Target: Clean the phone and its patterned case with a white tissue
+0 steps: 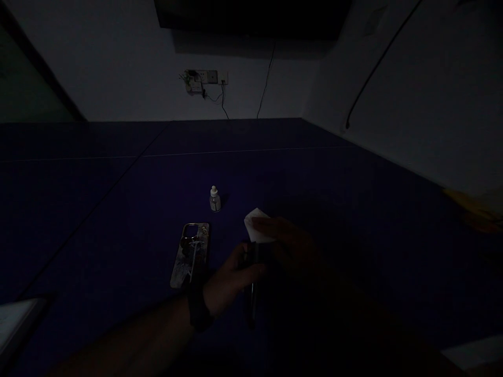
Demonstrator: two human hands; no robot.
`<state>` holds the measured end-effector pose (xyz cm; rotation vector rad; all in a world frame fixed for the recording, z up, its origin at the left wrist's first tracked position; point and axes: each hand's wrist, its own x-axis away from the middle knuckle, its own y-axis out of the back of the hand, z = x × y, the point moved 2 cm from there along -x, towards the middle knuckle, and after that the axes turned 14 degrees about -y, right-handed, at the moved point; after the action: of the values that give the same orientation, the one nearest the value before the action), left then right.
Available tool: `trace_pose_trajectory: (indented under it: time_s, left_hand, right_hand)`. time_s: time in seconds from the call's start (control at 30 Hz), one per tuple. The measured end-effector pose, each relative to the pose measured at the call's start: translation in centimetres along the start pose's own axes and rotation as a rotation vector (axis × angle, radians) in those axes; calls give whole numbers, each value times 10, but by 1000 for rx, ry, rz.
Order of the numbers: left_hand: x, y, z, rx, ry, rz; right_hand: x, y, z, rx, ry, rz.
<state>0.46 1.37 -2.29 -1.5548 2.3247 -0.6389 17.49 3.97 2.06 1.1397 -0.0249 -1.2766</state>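
Left hand (pixel 231 280) grips a dark, phone-like slab (pixel 253 301) along its side, above the dark blue tabletop (pixel 298 167); right hand (pixel 291 241) holds a folded white tissue (pixel 258 235) at the slab's far end, though shadow hides whether they touch. Left of the slab lies a patterned phone case (pixel 190 256), with a small white-capped bottle (pixel 215 202) upright just beyond it.

The scene is very dim. Weak light seems to come from the left, laying a faint shadow right of the bottle (pixel 215 202). The white tissue (pixel 254 226) shows pale; the right hand (pixel 286 238) fades into gloom towards the bench's (pixel 314 178) right edge. Wide-angle stretching tilts the outer margins.
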Motion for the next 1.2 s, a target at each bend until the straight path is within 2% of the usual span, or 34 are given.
trace_pose_trajectory:
  time_s: [0.07, 0.17, 0.23, 0.43, 0.6, 0.7, 0.8, 0.9, 1.1, 1.2]
  left_hand:
    - [-1, 1, 1, -3, 9, 5]
    - [-1, 1, 1, 37, 9, 6]
    - [-1, 0, 2, 85, 31, -7]
    - [-3, 1, -1, 186, 42, 22]
    - [-6, 2, -3, 196, 31, 117]
    - [-6, 2, -2, 229, 58, 116]
    - [-6, 2, -2, 273, 30, 71]
    - [-6, 1, -1, 296, 4, 90]
    - [-5, 7, 4, 288, 71, 69]
    - [-5, 6, 4, 291, 41, 82]
  right_hand:
    - [-1, 1, -1, 70, 6, 9]
    - [2, 2, 3, 105, 193, 50]
    - [3, 2, 3, 119, 248, 58]
    - [1, 1, -7, 160, 17, 33]
    - [-1, -4, -10, 109, -53, 93]
    - [1, -6, -10, 90, -30, 89]
    - [6, -8, -9, 60, 77, 123]
    - [10, -7, -7, 19, 168, 157]
    - [0, -6, -12, 152, -8, 108]
    - [3, -6, -11, 129, 71, 156]
